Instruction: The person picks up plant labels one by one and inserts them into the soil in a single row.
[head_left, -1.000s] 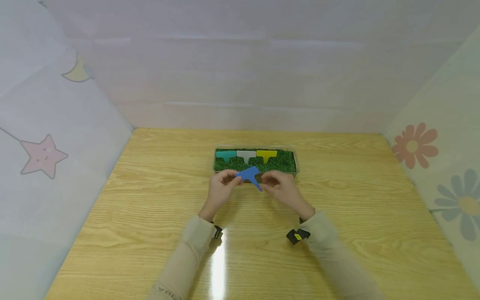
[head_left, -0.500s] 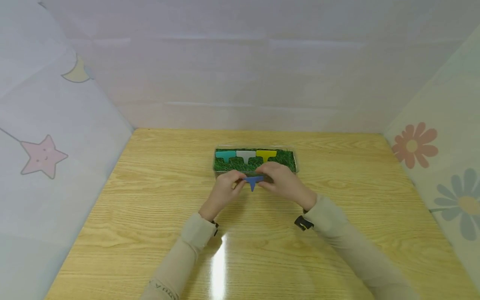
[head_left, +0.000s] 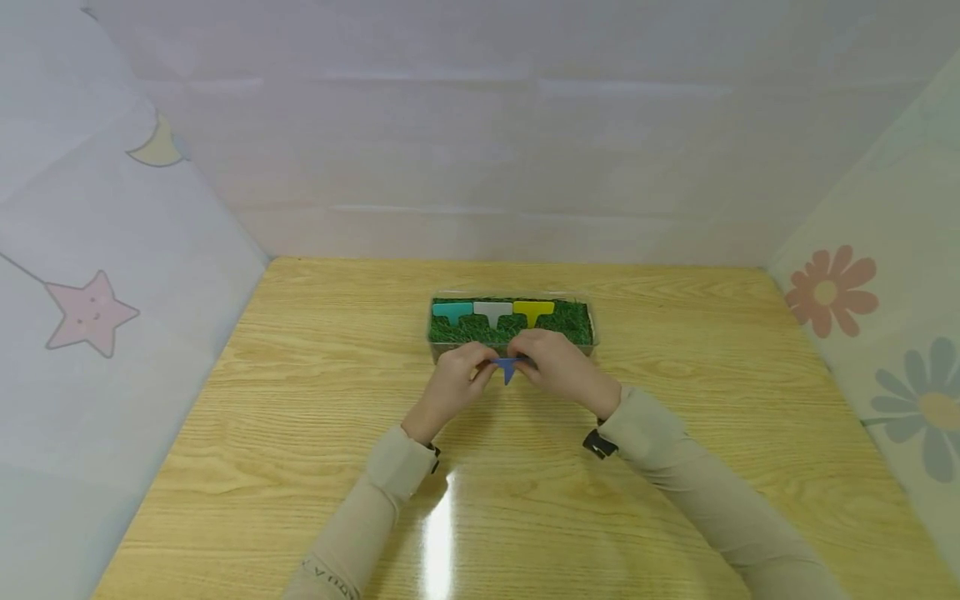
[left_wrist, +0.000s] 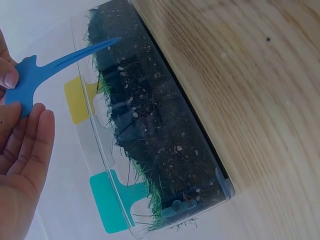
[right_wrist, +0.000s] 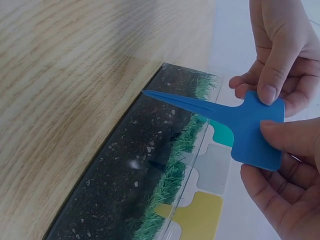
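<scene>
Both hands pinch a blue T-shaped plant label between thumb and fingers, in front of the planter and apart from it. My left hand holds one end of its wide head, my right hand the other. The pointed stem hangs downward. Behind it stands a clear planter box with dark soil and green grass. Upright in the grass are a teal label, a white label and a yellow label, side by side from the left.
The planter rests on a wood-grain table, towards its back edge. Pale walls surround the table on three sides, with a star pictured at left and flowers at right. Grass to the right of the yellow label bears no label.
My right hand has come to the blue label and now pinches its other end. The label has turned from tilted to level, stem down. The planter and its labels have not moved.
</scene>
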